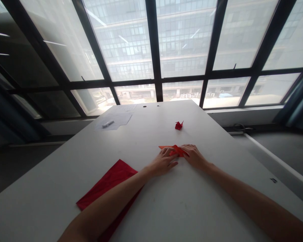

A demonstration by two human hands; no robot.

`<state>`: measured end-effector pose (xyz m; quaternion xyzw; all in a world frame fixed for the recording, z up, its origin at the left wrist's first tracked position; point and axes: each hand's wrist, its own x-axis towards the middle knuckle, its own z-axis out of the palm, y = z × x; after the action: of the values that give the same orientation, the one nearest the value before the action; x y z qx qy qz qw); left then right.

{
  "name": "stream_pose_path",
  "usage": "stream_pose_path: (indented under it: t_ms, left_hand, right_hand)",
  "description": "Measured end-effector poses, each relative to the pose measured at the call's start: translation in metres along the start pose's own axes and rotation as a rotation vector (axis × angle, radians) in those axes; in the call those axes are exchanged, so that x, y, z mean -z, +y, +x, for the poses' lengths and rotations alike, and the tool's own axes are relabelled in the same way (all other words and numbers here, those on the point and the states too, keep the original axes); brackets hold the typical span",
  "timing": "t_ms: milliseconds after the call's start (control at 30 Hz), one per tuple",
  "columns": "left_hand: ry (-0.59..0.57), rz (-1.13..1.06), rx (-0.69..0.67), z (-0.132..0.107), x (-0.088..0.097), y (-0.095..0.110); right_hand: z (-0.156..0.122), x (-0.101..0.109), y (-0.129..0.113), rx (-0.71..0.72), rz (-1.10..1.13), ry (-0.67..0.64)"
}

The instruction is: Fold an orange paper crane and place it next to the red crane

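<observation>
Orange paper: a small folded piece (pixel 176 150) lies on the white table (pixel 192 205), under and between the two hands; a pointed end sticks out past the fingers on its left, and its exact folds are partly covered.
Left hand: the hand (pixel 163 162) comes in from the near left of the orange paper, bent fingers resting on it, thumb spread away on the near side; whether any fingers pinch it, I cannot tell.
Right hand: the hand (pixel 195 156) lies against the right end of the orange paper, fingers close together and curved; whether they grip the edge or only press it, I cannot tell.
Red figure: a small folded shape (pixel 178 125) with pointed tips stands beyond the orange paper, near but apart.
Red sheets: flat red paper (pixel 108 181) lies to the near left of the orange paper, partly beneath the left forearm.
White papers: printed sheets (pixel 126 119) lie far left beyond the orange paper, a white cylindrical object (pixel 107 123) on them.
Windows: dark-framed panes (pixel 181 37) rise beyond the orange paper, past the table's far end.
</observation>
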<state>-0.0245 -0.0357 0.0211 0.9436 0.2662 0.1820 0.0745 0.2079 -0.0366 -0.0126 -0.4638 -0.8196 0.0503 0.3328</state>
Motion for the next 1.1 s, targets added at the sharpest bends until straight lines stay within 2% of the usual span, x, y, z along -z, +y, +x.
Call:
stream_pose_path:
  t_ms: [200, 300, 367, 500, 567, 733, 800, 867, 967, 1100]
  left_hand:
    - [0.090, -0.029, 0.033, 0.002, -0.001, -0.002]
    - [0.148, 0.005, 0.053, 0.002, -0.003, -0.005]
    - [0.118, 0.037, 0.039, 0.002, -0.006, -0.007]
    - [-0.053, 0.046, 0.061, 0.000, -0.014, -0.012]
    - [-0.094, 0.044, 0.103, -0.001, -0.017, -0.014]
    - [-0.117, 0.049, 0.118, -0.002, -0.018, -0.016]
    - [-0.120, 0.052, 0.123, -0.001, -0.018, -0.016]
    - [-0.118, 0.056, 0.132, -0.002, -0.019, -0.017]
    - [-0.096, 0.066, 0.144, -0.002, -0.021, -0.018]
    - [-0.086, 0.092, 0.172, -0.002, -0.022, -0.016]
  right_hand:
    - [0.000, 0.003, -0.004, 0.058, -0.030, -0.036]
    - [-0.001, 0.005, -0.005, 0.086, -0.048, -0.097]
    - [-0.001, 0.006, -0.005, 0.106, -0.051, -0.150]
    - [-0.001, 0.005, -0.005, 0.128, -0.052, -0.207]
    - [-0.001, 0.003, -0.004, 0.095, -0.062, -0.177]
    - [-0.001, 0.002, -0.001, -0.077, -0.110, 0.039]
    - [0.000, 0.003, -0.001, -0.106, -0.120, 0.080]
    - [-0.001, 0.004, -0.002, -0.089, -0.125, 0.034]
    - [-0.004, 0.004, -0.007, -0.037, -0.156, -0.108]
    - [-0.008, 0.004, -0.017, 0.004, -0.295, -0.198]
